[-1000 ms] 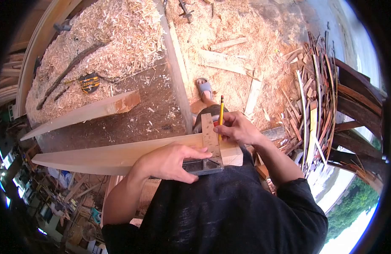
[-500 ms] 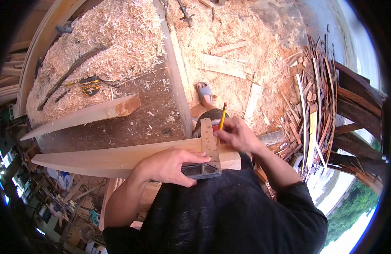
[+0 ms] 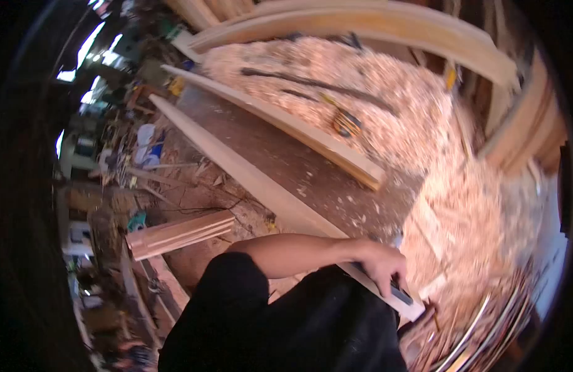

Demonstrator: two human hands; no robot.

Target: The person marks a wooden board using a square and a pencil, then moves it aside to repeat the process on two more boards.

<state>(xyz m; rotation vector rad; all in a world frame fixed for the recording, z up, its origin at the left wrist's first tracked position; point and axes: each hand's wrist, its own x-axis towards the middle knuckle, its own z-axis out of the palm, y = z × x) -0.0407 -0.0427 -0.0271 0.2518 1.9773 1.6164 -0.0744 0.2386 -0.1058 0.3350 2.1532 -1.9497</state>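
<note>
Clasping the dark square (image 3: 403,296) against the pale plank (image 3: 237,166), left hand (image 3: 385,268), grip closed; right hand out of view.

Blurred frame, coarse read only. Left hand (image 3: 385,268) is on the near plank (image 3: 249,177), fingers over a dark square (image 3: 402,293).
- Ahead of the fingertips: the plank ends, then a drop to a shavings-covered floor (image 3: 485,235). Open.
- Behind the wrist: the plank top runs long and bare, a free lane.
- Far side of the fingers, away from the body: a bare strip of bench top (image 3: 299,164) with chips only, passable. Past it the second plank (image 3: 286,127) lies as a low barrier. Beyond that is a shavings pile (image 3: 385,99) holding a tape measure (image 3: 345,124) and dark sticks, so it's cluttered.
- Body side: the dark shirt (image 3: 299,322) crowds in close.
- Under the forearm, off the bench: a board bundle (image 3: 178,234).
</note>
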